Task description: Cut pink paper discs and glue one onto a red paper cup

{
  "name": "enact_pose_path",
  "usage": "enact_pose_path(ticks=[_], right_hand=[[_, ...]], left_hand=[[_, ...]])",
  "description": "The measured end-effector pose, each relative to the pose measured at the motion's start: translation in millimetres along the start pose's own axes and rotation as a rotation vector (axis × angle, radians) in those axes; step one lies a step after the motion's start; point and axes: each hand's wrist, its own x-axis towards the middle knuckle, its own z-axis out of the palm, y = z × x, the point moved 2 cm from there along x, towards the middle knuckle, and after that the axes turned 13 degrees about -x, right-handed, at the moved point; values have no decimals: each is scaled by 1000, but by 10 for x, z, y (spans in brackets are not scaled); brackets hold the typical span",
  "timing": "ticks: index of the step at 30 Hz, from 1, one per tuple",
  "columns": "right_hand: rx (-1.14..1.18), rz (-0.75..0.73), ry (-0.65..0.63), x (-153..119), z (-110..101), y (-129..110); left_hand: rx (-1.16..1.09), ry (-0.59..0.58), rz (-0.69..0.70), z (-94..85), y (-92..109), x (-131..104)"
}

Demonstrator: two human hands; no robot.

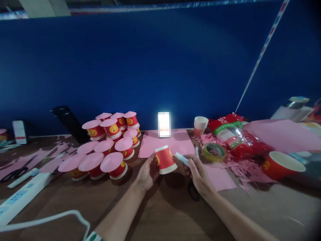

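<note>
My left hand (146, 174) is closed around a red paper cup (166, 161) with yellow print, held tilted and upside down above the table. A white rim of paper trim runs round its lower edge. In my right hand (199, 174) is a glue stick (181, 158), white and light blue, its tip pointing at the cup but apart from it. Below that hand, the black handle of scissors (193, 191) shows partly. To the left stand several upturned red cups (117, 171) topped with pink paper cones (112, 162).
A lit phone (164, 125) stands on pink sheets (147, 145). On the right are a tape roll (214, 152), shredded pink paper (247, 174), a red plastic bag (225, 129) and another red cup (271, 167). A white power strip (27, 194) and its cable occupy the left.
</note>
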Motion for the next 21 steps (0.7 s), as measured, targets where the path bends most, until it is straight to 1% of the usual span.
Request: enact_pose_path(ticks=[2, 5, 9, 11, 13, 15, 17, 18, 19, 20, 21], right_hand=[[39, 12, -6, -1, 15, -4], [71, 25, -28, -11, 40, -4], [30, 11, -58, -29, 66, -5], [-4, -4, -75, -37, 80, -10], [-49, -30, -96, -48, 93, -21], [-127, -75, -99, -66, 96, -41], [-216, -135, -80, -88, 87, -70], [-247, -154, -71, -97, 81, -82], [-261, -162, -69, -105, 76, -90], [-264, -152, -71, -110, 71, -93], [-264, -131, -62, -113, 66, -91]], left_hand=[[26, -1, -5, -6, -10, -4], [50, 35, -3, -11, -26, -14], [66, 17, -37, 10, -68, -4], [106, 6, -17, 0, -95, 25], [176, -10, 65, -22, -118, 56], [298, -13, 192, -29, -133, 42], [481, 13, 341, 21, -139, -64], [591, 21, 408, 77, -142, -157], [677, -7, 459, 154, -150, -270], [739, -97, 438, 245, -174, -391], [811, -248, 334, 338, -222, -514]])
